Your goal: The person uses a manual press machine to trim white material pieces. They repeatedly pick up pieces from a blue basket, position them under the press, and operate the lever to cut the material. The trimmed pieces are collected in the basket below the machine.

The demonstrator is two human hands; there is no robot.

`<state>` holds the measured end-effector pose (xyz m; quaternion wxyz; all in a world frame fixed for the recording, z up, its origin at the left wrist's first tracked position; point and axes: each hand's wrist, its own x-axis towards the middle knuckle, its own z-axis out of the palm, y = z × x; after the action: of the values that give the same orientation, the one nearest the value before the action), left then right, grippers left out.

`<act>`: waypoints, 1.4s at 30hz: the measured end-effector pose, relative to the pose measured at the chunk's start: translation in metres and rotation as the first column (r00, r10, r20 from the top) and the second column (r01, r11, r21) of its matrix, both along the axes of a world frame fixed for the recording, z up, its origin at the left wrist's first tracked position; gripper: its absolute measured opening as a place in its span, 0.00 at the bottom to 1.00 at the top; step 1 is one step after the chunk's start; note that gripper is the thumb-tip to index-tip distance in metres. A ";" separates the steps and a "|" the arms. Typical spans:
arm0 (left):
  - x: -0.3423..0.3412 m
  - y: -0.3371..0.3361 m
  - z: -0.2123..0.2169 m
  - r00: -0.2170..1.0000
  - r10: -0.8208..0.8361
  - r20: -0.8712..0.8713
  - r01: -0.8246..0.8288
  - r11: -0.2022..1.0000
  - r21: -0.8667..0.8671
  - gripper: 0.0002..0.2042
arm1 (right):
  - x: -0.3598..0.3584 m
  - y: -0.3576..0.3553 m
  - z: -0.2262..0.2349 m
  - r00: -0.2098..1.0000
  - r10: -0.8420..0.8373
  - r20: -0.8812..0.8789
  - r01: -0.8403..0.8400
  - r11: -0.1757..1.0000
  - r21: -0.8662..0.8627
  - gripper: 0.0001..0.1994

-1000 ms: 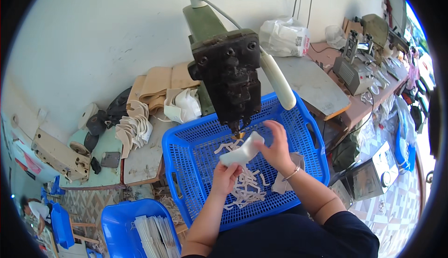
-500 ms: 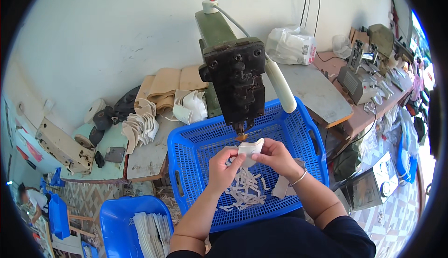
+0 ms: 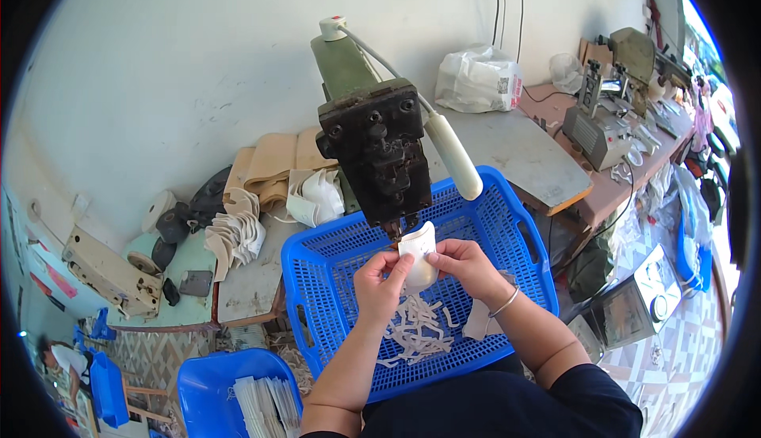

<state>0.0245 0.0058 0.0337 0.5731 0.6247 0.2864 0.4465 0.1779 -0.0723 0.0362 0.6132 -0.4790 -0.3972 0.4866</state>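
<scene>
Workshop bench against a pale wall, cluttered along its back edge with stacked beige pieces and white cut pieces. Dark, worn machine head at centre, with white lever handle slanting toward the right. Directly below, large blue basket, its floor strewn with white trimmings. Held up over the basket's back edge, just under the machine's lower tip: curved white piece. Left hand pinching the piece's left edge between thumb and fingers; right hand closed on its right edge, thin bracelet at the wrist. Beyond the basket's front-left corner, smaller blue bin holding pale strips. Right of the machine, grey board with white plastic bag at its back edge.
</scene>
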 end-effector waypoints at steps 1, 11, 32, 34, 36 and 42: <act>0.000 0.000 0.001 1.000 -0.001 -0.004 0.001 1.000 -0.016 0.07 | 0.000 0.000 0.000 0.999 -0.002 -0.033 0.002 1.000 -0.006 0.10; 0.000 -0.001 0.003 0.994 -0.020 0.105 0.026 0.998 -0.061 0.07 | -0.001 0.002 0.006 0.999 0.002 -0.036 -0.002 1.000 0.015 0.11; -0.032 0.015 -0.009 0.961 0.093 0.262 -0.047 0.984 -0.174 0.06 | -0.043 0.019 0.009 0.993 0.014 0.114 -0.019 0.999 0.046 0.08; -0.033 0.013 -0.011 0.952 0.119 0.280 -0.068 0.980 -0.186 0.06 | -0.044 0.018 0.009 0.980 -0.012 0.198 0.001 0.998 0.056 0.08; -0.028 0.012 -0.008 0.961 0.168 0.219 -0.173 0.985 0.005 0.06 | -0.041 0.013 0.011 0.937 -0.061 0.344 0.039 0.997 0.071 0.09; -0.017 0.017 0.015 0.987 0.007 -0.158 0.037 0.960 0.277 0.06 | -0.020 0.003 0.024 0.857 -0.142 0.496 0.065 0.983 0.169 0.09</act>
<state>0.0072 0.0231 0.0485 0.4582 0.7346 0.2602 0.4274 0.1583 -0.0691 0.0603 0.5462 -0.5642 -0.5524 0.2798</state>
